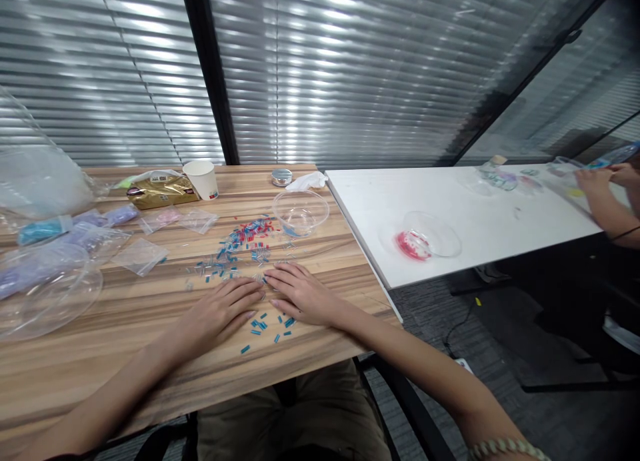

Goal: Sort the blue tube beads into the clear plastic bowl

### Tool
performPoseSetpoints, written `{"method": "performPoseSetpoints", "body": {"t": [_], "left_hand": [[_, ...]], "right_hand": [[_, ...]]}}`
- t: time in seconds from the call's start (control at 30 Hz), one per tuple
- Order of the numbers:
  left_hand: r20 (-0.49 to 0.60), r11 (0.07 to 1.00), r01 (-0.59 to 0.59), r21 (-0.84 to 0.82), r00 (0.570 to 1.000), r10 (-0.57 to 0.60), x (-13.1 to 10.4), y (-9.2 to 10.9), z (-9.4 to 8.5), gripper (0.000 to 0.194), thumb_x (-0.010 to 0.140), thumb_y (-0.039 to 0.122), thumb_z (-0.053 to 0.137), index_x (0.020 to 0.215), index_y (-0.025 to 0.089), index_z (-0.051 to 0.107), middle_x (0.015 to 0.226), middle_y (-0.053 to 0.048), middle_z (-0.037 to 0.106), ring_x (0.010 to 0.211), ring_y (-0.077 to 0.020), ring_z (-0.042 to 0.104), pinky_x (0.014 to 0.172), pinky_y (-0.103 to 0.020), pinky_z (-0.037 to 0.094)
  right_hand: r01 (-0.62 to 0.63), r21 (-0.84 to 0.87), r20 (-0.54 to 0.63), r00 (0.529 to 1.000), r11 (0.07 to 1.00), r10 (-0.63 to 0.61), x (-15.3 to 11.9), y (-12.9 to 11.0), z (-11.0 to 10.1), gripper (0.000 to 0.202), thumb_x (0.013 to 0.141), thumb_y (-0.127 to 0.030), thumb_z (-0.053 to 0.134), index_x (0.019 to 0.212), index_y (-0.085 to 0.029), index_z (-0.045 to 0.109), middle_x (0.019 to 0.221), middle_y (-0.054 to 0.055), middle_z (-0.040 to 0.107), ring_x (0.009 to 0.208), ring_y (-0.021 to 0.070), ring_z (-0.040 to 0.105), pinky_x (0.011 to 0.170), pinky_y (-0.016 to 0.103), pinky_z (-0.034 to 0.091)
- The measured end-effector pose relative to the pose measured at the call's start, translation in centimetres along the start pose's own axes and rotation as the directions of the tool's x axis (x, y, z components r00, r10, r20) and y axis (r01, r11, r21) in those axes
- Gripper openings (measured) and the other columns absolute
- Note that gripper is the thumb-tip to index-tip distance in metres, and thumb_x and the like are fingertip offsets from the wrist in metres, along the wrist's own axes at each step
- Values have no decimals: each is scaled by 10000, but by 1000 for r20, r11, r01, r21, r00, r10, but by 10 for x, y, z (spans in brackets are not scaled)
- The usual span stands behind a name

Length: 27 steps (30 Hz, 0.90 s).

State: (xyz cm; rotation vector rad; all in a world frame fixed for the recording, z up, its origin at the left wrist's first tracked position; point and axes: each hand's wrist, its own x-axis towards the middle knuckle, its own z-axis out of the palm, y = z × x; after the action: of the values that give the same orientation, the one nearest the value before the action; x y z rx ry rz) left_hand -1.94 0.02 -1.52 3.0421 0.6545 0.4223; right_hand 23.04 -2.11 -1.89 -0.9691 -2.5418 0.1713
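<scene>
Both my hands rest palm down on the wood-grain table, fingers stretched toward each other. My left hand lies flat at the near left edge of a loose spread of small tube beads, in blue, red and clear. Across a narrow gap, my right hand is also open, its fingertips by a few clear and blue beads. Closer to my body, several blue tube beads lie scattered between and below the hands. Beyond the pile stands a clear plastic bowl with some blue at its bottom. Anything under the palms is hidden.
At left lie small plastic bags, a clear lid-like dish and a gold tissue pack beside a paper cup. A white table adjoins at right, bearing a bowl with red beads. Another person's hands are farther right.
</scene>
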Motion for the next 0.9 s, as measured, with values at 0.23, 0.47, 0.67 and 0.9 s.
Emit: {"method": "performPoseSetpoints", "body": {"t": [0.23,0.47,0.67,0.9], "left_hand": [[-9,1000,-2,2,1000,2,0,0,0,367,1012,306,338,1267,180,571,1288,-96,595,1204,-227,516,1029,-410,429],[-11,1000,-4,0,1000,4,1,1,0,370,1016,304,325,1263,173,567,1290,-100,593,1200,-231,515,1021,-416,430],[21,1000,9,-23,1000,-9,0,0,1,376,1015,318,326,1293,191,546,1315,-88,578,1226,-223,498,1042,-412,414],[19,1000,14,-24,1000,-14,-1,-1,1,368,1011,305,343,1301,199,543,1324,-88,573,1232,-223,497,1057,-416,404]], "right_hand": [[-6,-3,10,1000,1000,6,0,0,0,405,985,-354,422,1300,-119,518,1346,115,544,1296,237,411,1131,423,294],[-6,-5,17,1000,1000,6,0,0,0,420,983,-351,431,1304,-93,514,1354,116,537,1296,241,403,1141,425,277],[-18,-1,25,1000,1000,18,0,0,0,423,981,-349,435,1314,-99,508,1363,112,530,1304,246,393,1138,436,287],[-20,13,28,999,1000,19,0,0,0,419,979,-342,445,1320,-105,500,1373,122,520,1316,233,391,1139,439,287]]}}
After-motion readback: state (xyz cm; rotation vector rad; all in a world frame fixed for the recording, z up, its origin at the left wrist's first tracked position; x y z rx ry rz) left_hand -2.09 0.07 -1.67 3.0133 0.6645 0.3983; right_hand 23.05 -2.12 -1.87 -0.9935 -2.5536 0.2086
